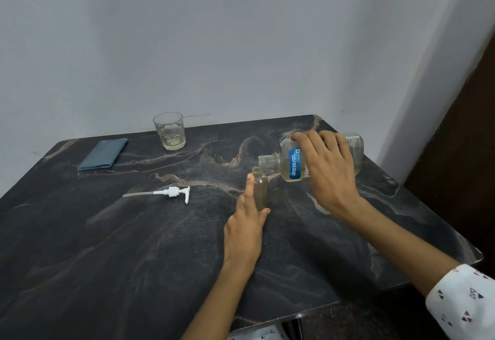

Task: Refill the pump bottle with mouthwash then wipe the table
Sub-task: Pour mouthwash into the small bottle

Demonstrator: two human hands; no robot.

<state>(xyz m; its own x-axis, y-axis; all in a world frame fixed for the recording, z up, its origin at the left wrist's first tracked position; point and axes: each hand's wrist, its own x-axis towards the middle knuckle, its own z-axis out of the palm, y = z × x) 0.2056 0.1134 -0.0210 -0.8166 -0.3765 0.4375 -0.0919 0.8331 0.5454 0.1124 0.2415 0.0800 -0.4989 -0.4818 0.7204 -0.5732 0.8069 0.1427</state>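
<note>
Your left hand grips the small pump bottle upright mid-worktop; your right hand clasps the tipped mouthwash bottle, its wide mouth just above that narrow neck, so a fast tilt likely spills. Right worktop edge lies close; left is roomy, past the pump head and cloth.

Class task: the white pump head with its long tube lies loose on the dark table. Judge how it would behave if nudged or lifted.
The pump head looks like thin plastic, so probably very light. Its tube is slender and would likely flex or wobble when lifted. Lying on its side on the smooth table, it may skid or pivot rather than roll far, since the nozzle sticks out.
</note>
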